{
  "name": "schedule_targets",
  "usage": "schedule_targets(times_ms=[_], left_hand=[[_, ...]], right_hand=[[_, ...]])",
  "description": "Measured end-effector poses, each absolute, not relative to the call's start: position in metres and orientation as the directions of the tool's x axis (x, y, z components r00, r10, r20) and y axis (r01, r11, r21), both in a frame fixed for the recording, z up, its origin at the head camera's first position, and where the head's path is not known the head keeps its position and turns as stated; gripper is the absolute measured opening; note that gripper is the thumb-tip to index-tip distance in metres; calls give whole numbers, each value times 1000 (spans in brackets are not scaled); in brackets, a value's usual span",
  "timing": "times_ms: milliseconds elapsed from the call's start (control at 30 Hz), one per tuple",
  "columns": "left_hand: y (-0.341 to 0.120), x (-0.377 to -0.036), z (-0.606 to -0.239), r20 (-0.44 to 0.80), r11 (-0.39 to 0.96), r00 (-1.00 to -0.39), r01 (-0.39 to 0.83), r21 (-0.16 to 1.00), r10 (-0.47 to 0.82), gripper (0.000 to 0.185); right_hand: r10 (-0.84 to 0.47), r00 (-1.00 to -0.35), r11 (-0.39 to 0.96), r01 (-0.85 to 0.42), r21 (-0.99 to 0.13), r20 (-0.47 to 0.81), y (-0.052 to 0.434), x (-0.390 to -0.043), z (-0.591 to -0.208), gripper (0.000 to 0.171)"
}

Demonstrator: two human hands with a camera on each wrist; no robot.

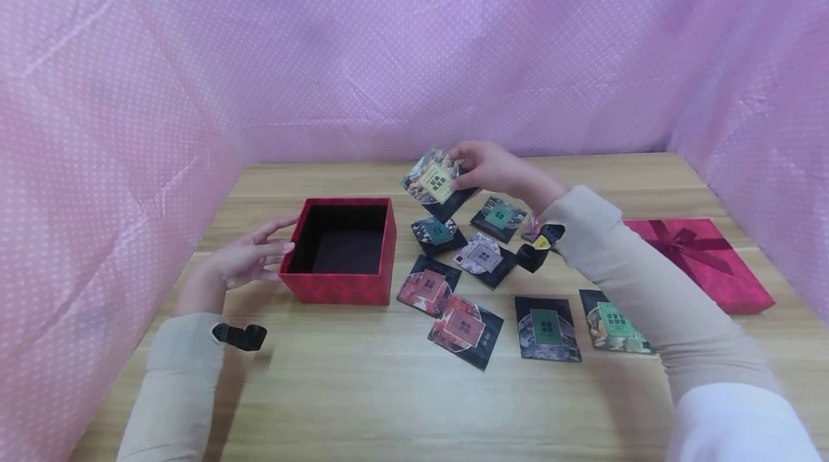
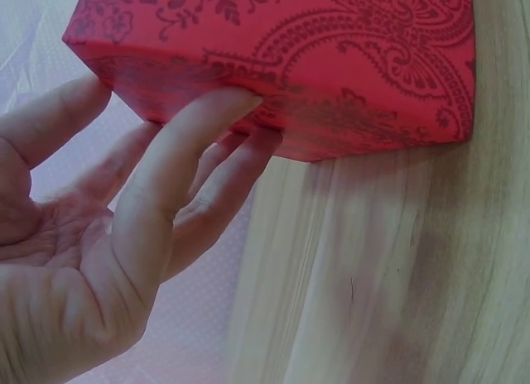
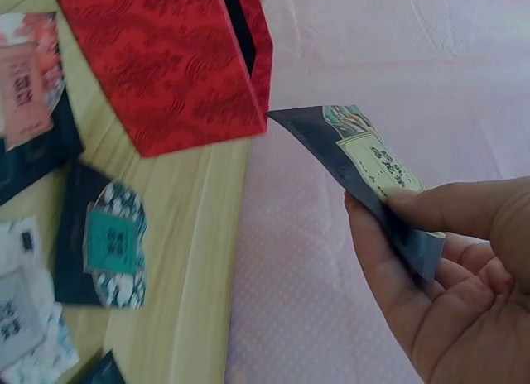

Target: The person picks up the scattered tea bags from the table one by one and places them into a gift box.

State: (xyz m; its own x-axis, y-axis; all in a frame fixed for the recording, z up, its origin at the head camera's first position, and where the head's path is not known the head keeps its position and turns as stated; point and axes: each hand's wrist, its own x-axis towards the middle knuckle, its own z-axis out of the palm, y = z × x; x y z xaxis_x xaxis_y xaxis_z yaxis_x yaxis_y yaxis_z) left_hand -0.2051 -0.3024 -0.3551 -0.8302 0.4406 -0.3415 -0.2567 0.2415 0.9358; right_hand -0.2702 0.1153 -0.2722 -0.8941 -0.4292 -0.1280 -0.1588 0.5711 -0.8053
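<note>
A flat packet (image 1: 432,178) with a yellow label is pinched between the thumb and fingers of my right hand (image 1: 495,170), raised above the other packets. In the right wrist view the packet (image 3: 364,156) tilts, thumb on its printed face and fingers beneath. The red patterned box (image 1: 340,289) stands lidless to the left, its inside dark. My left hand (image 1: 249,257) is at the box's left side with fingers extended. In the left wrist view, the thumb and fingertips of the left hand (image 2: 141,210) touch the box wall (image 2: 348,61).
Several packets lie scattered right of the box, among them a red-labelled one (image 1: 465,331), a green-labelled one (image 1: 547,329) and a grey-labelled one (image 1: 484,259). The red lid (image 1: 719,264) with a ribbon bow lies at the right, partly behind my right sleeve. Pink dotted cloth (image 1: 414,52) surrounds the wooden table (image 1: 337,390).
</note>
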Motion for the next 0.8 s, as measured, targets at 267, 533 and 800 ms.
schedule_targets(times_ms=[267, 533, 800], left_hand=[[-299, -201, -352, -351, 266, -843, -258, 929, 408, 67], [-291, -203, -354, -365, 278, -846, -270, 922, 389, 70], [-288, -204, -355, -363, 252, -849, -282, 926, 384, 70]], right_hand=[[-508, -853, 524, -200, -828, -115, 71, -273, -267, 44], [-592, -797, 479, -227, -848, -120, 31, -274, -271, 39], [-644, -747, 491, -240, -837, -164, 4, -272, -280, 41]])
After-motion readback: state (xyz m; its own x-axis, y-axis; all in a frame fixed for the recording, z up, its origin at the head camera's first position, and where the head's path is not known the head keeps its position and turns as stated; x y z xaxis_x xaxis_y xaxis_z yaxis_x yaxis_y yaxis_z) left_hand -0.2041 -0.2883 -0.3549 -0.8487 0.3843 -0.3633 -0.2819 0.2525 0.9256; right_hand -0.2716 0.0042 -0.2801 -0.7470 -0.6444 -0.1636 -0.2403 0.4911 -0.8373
